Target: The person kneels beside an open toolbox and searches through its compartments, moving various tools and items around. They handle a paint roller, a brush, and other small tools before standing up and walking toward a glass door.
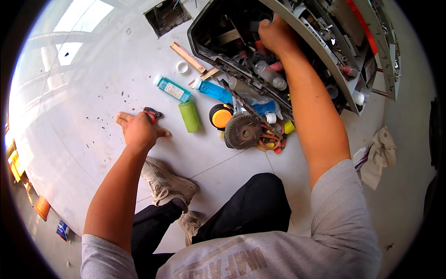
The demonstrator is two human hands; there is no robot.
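Note:
My left hand (139, 131) leans on the pale floor, its thumb stretched to one side and its fingers to the other. Right beside it lies a small red and black tool (152, 113), partly covered by the hand. My right hand (278, 35) reaches down into an open black toolbox (204, 55), fingers curled among dark items. What they grip, if anything, is hidden. Close to that wrist, a clear plastic container (271, 75) rests among jumbled things in the box.
Between my hands lie a teal bottle (173, 88), blue bottle (213, 90), green bottle (189, 117), orange-black tape measure (220, 116), round toothed disc (243, 131) and wooden strips (187, 57). A square floor opening (167, 17) is farther off; crumpled paper (378, 158) lies right.

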